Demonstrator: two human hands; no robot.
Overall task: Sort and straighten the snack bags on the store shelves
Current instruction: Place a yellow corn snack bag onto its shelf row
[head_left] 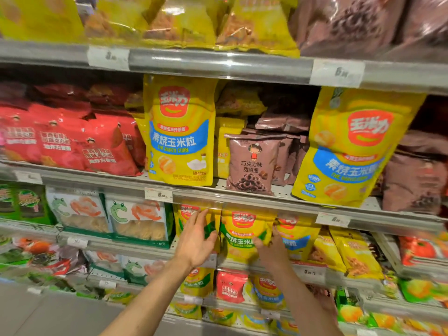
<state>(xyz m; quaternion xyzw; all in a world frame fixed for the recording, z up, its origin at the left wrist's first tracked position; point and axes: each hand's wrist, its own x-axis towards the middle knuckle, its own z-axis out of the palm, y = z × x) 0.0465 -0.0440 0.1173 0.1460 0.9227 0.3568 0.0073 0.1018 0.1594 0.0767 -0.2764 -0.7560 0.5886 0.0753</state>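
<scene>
Lower centre: right hand (271,248) grips the green-banded corn bag (244,235) by its right edge; left hand (196,241), fingers spread, touches the neighbouring bag (188,214) left of it.

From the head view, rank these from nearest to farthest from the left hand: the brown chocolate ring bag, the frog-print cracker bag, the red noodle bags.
From the left hand:
1. Frog-print cracker bag, just left, same shelf.
2. Brown chocolate ring bag, one shelf up, right.
3. Red noodle bags, one shelf up, far left.
</scene>
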